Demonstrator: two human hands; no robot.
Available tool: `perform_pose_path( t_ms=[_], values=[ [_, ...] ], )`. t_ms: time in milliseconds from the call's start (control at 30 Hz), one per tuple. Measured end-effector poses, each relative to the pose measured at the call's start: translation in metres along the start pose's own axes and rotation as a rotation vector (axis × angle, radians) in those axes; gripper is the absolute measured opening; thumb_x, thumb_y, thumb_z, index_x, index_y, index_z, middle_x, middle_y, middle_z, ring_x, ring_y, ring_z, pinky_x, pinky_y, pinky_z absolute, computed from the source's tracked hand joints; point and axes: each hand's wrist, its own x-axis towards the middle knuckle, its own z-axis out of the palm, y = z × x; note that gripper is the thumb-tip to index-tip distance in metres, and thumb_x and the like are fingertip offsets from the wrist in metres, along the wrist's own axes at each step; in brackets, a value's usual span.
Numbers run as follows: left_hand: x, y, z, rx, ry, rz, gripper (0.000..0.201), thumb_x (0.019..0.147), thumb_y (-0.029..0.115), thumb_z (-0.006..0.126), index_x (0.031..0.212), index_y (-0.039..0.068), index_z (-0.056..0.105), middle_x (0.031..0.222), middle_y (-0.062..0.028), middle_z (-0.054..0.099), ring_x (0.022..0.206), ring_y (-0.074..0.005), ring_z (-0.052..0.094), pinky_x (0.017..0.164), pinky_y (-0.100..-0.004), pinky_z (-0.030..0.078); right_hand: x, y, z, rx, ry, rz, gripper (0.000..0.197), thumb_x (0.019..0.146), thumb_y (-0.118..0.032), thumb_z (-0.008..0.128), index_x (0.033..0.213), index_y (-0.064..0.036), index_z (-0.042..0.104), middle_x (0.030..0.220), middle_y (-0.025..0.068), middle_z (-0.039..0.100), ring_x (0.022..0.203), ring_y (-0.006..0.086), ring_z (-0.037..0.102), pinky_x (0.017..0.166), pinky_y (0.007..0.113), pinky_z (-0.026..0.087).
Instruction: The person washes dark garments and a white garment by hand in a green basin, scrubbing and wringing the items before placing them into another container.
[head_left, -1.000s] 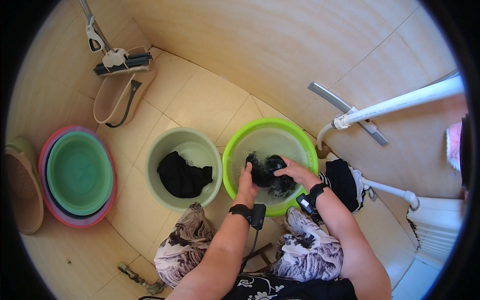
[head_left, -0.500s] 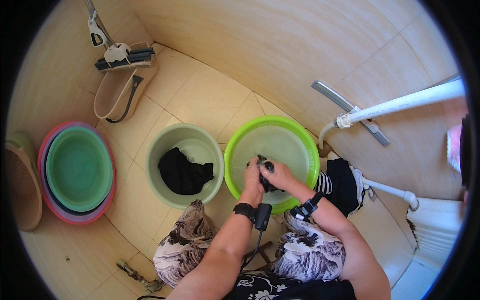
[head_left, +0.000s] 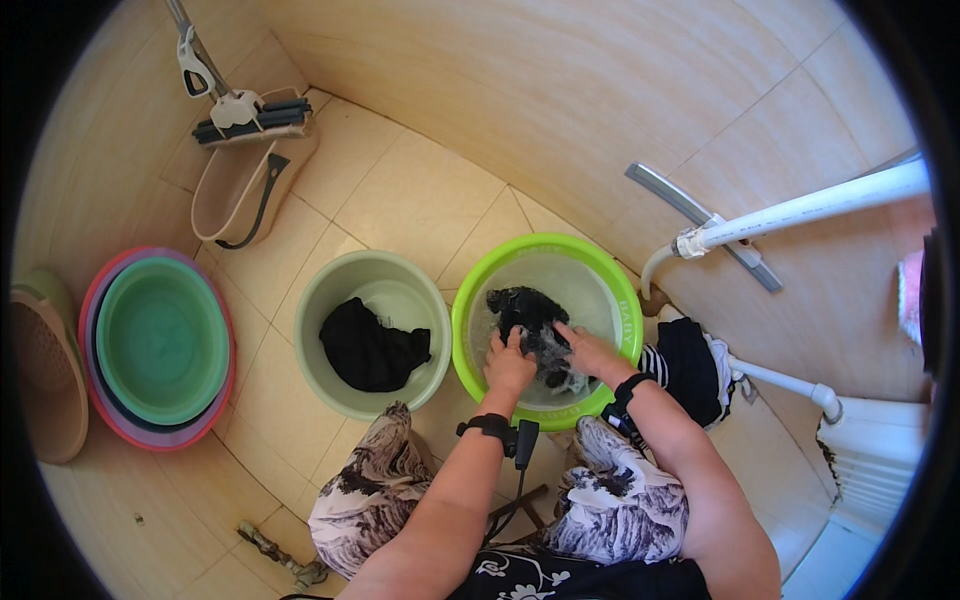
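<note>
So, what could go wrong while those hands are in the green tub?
Maybe a few things. Water could splash over the rim of the green tub onto the floor and make it slippery. The black gadget on the left wrist sits close to that rim, so it might get wet. And the pile of clothes right beside the tub could catch some drips.
</note>
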Motion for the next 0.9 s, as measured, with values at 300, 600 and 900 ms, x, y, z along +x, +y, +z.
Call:
perform_pose_path(
  t_ms=[300,600,900],
  values=[
    [0.017,-0.013,-0.006,-0.197,-0.208,-0.144,0.051,0.079,0.039,0.066,0.121,0.01,0.062,0.139,-0.0301,0.038,0.126,-0.0403,0.044,0.104,-0.0411,0.038,-0.018,-0.024,-0.07,0.255,0.225,-0.041,0.04,0.071,-0.001,0.067,0.106,-0.0171,0.056,0.1,0.0104,0.056,0.098,0.0351,0.058,0.079,0.043,0.047],
    [0.012,-0.006,-0.012,-0.054,-0.179,0.046,0.055,0.075,0.035,0.074,0.123,0.011,0.06,0.133,-0.0182,0.048,0.126,-0.0328,0.045,0.104,-0.0393,0.039,-0.103,-0.099,-0.2,0.217,0.462,-0.338,0.034,0.066,0.0,0.067,0.097,-0.0136,0.061,0.092,0.0086,0.058,0.087,0.0319,0.061,0.074,0.039,0.05],
    [0.022,-0.026,-0.001,-0.247,-0.211,0.033,0.055,0.071,0.032,0.078,0.119,0.009,0.062,0.121,-0.0199,0.056,0.108,-0.0332,0.059,0.095,-0.0386,0.046,-0.021,-0.06,-0.113,0.166,0.278,-0.23,0.034,0.067,-0.005,0.068,0.098,-0.0146,0.061,0.1,0.0084,0.057,0.099,0.0299,0.058,0.078,0.041,0.049]
  ],
)
